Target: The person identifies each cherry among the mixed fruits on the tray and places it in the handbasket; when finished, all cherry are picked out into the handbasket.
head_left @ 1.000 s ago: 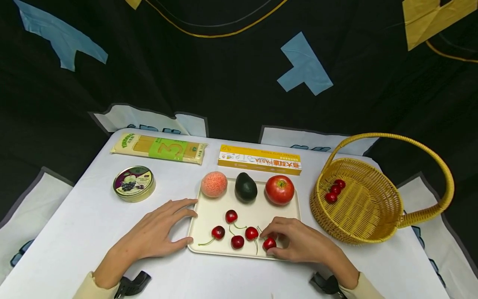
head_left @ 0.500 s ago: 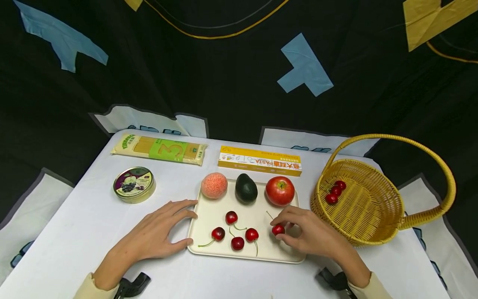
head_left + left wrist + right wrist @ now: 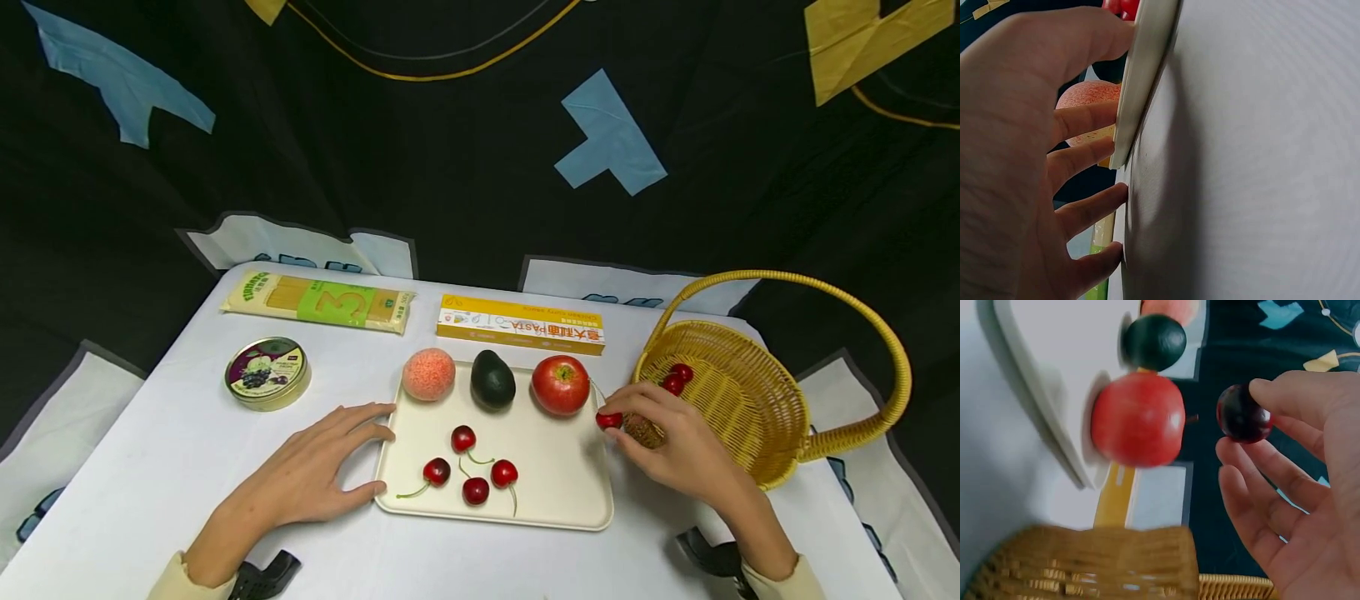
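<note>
Between its thumb and fingers my right hand [image 3: 671,433] pinches a cherry [image 3: 609,420], stem pointing up, above the gap between the tray and the wicker basket [image 3: 795,417]. The right wrist view shows the same cherry [image 3: 1241,415] at the fingertips. My left hand [image 3: 315,462] touches the left edge of the cream tray [image 3: 555,500] with spread fingers; in the left wrist view its thumb and two fingers meet the tray's rim [image 3: 1141,87]. Several cherries [image 3: 476,491] lie on the tray. Behind them sit a peach-like fruit [image 3: 429,374], an avocado [image 3: 492,380] and a red apple [image 3: 560,385].
Red cherries [image 3: 672,383] lie inside the basket, partly hidden by my right hand. The basket's tall handle [image 3: 840,292] arches over its right side. A pasta box [image 3: 521,324], a noodle packet [image 3: 318,302] and a round tin [image 3: 267,372] stand at the back and left.
My right hand has lifted a cherry from the tray's front right and carried it rightward and back to the basket's near side. The left hand stays at the tray's edge.
</note>
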A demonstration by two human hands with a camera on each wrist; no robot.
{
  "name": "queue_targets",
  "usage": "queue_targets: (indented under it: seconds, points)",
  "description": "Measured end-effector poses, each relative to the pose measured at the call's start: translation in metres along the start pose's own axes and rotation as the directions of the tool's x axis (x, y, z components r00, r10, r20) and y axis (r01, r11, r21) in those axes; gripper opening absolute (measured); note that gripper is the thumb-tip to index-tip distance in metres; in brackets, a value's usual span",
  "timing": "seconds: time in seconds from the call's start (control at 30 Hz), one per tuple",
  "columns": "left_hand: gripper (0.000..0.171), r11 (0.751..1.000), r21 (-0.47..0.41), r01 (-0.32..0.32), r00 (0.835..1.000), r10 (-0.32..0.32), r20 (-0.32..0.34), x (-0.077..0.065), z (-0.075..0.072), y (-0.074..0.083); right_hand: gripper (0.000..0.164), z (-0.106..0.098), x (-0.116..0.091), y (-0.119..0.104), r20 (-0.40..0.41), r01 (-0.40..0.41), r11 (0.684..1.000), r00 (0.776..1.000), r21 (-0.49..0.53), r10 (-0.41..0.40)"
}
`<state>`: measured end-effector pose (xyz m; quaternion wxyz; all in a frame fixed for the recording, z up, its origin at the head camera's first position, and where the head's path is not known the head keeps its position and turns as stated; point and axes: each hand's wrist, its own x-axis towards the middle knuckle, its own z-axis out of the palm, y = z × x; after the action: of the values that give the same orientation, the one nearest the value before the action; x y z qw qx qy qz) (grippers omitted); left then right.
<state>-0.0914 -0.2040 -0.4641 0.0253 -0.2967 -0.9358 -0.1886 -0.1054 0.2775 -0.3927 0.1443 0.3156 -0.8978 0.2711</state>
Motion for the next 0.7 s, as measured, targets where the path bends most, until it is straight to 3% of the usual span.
queue_targets:
  seconds: [0.4, 0.7]
  points:
    - [0.052, 1.0, 0.006, 0.01, 1.0, -0.01, 0.014, 0.001, -0.001, 0.001, 0.042, -0.021, -0.018, 0.02, -0.068, -0.095, 0.995, 0.993, -0.039, 0.092]
    - [0.052, 1.0, 0.007, 0.018, 1.0, -0.018, 0.017, 0.001, 0.0, 0.002, 0.037, -0.028, -0.031, 0.04, -0.113, -0.204, 0.968, 0.976, -0.147, 0.188]
